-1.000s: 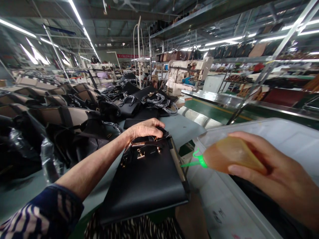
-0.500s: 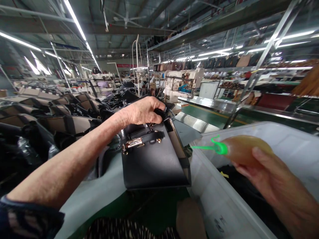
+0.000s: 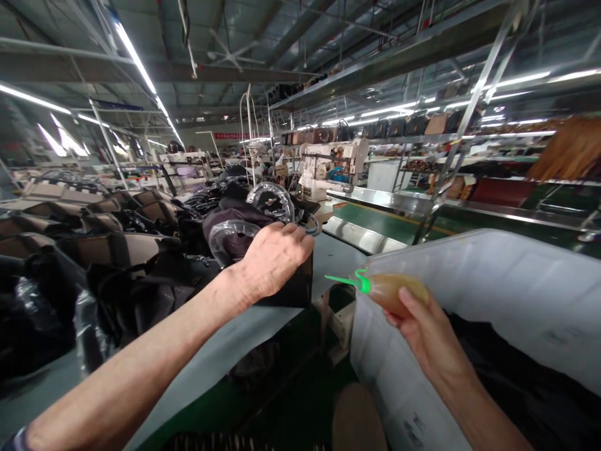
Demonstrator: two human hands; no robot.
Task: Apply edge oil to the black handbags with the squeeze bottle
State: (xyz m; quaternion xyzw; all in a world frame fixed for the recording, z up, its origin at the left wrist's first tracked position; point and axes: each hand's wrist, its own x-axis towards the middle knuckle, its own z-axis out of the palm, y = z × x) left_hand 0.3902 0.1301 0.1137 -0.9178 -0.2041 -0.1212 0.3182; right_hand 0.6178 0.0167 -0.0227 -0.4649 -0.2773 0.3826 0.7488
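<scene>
My left hand reaches forward with its fingers curled closed, in front of a black bag at the table's edge. My own hand covers what those fingers hold, if anything. Handles in clear plastic wrap arch up just behind it. In my right hand is a squeeze bottle of yellowish-brown liquid, tilted sideways. Its thin green nozzle points left, towards my left hand but apart from it.
Many unfinished black and beige bags crowd the table on the left. A large white bin with black material inside stands right. Sewing machines and metal shelving lie beyond.
The black handbag with metal fittings that my left hand held up no longer shows in front of me. My left hand is lower; the bottle has moved left with my right hand.
</scene>
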